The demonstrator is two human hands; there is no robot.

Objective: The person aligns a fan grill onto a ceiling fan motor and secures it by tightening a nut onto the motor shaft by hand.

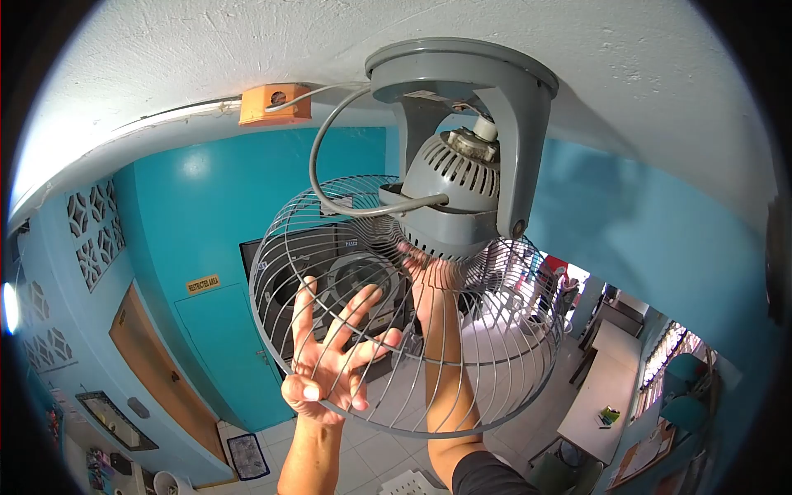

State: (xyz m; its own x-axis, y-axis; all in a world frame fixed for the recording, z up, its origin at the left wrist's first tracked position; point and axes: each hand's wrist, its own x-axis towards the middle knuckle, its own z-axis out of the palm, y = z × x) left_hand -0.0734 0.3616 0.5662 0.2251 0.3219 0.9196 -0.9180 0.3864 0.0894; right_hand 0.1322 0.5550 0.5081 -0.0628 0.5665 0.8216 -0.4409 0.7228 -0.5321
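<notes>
A grey ceiling fan motor [450, 186] hangs in a bracket [528, 140] under a round base [462, 70]. Below it, a wire fan guard [363, 425] surrounds the front of the motor; no blades show. My left hand [334, 355] is at the guard's lower left rim, thumb over the rim and the other fingers spread behind the wires. My right hand [433, 280] is up inside the guard, close under the motor, its fingers partly hidden by wires and housing. A grey cable [318, 157] loops to the motor.
An orange junction box [276, 105] is fixed at the ceiling. Behind stand a teal wall with a door [227, 355] and a brown door [169, 379]. Long tables [602, 379] and chairs are at the lower right. Dark equipment lies behind the guard.
</notes>
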